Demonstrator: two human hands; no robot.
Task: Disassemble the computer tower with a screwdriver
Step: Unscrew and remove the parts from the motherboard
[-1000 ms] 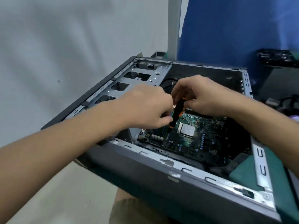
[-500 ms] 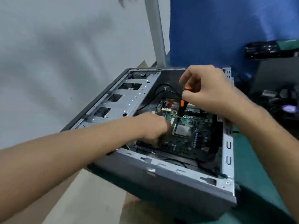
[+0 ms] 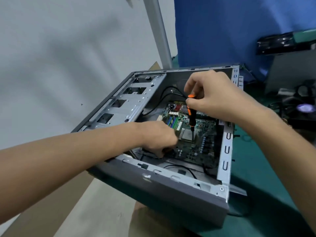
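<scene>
Orange shows at the top of the thin black-and-orange screwdriver (image 3: 191, 117), where the right hand (image 3: 217, 94) pinches the handle. Its fingers (image 3: 191, 84) are bent and pressed close around the top end, and the wrist is held up high over the case. The left hand (image 3: 159, 137) reaches in low from the near left side. Its fingers are curled down at the near left edge of the green circuit board (image 3: 200, 151), and I cannot tell if they hold anything.

The grey metal computer tower (image 3: 171, 190) lies on its side with the open side facing up. It sits at the near left edge of the green tabletop (image 3: 265, 194). A silver metal rack with square holes (image 3: 130, 103) runs along the left side of the case, and thin black wires (image 3: 171, 93) bend across the far end. A white wall (image 3: 51, 48) is on the left, a grey post (image 3: 157, 31) stands behind the case, and a big blue sheet (image 3: 222, 31) hangs at the back. Dark black parts (image 3: 282, 41) sit at the far right.

The screwdriver stands almost straight up and down inside the case. Its tip points down at the board, just beside a flat silver square chip (image 3: 187, 135).
</scene>
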